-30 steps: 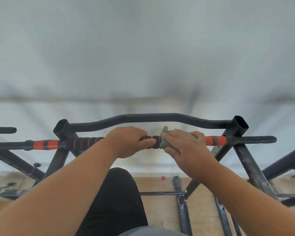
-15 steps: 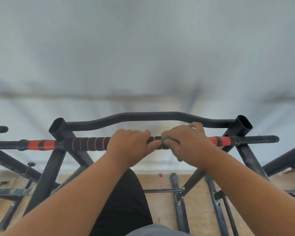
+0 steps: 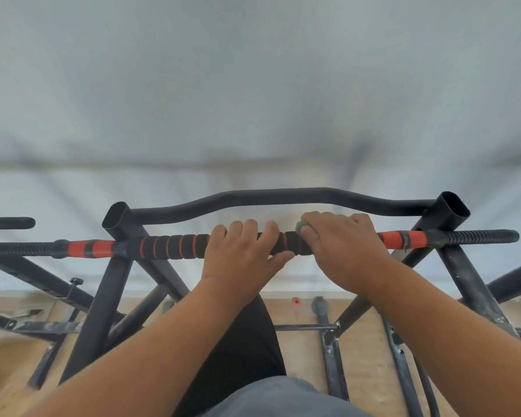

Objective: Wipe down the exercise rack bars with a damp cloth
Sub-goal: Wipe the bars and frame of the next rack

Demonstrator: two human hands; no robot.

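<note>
- The left hand [image 3: 241,251] is gripping the padded bar [image 3: 175,246], likely steadying the rack.
- The right hand [image 3: 340,248] is pressing the cloth [image 3: 302,227] (mostly hidden) around the bar, fingers curled, for wiping.

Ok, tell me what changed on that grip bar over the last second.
The right hand rolled from the near side onto the top of the padded bar, so the green cloth, which stuck up a second ago, is now bunched under its fingers with only a small bit showing. The left hand kept its grip on the bar beside it. The curved top bar is unchanged.
</note>
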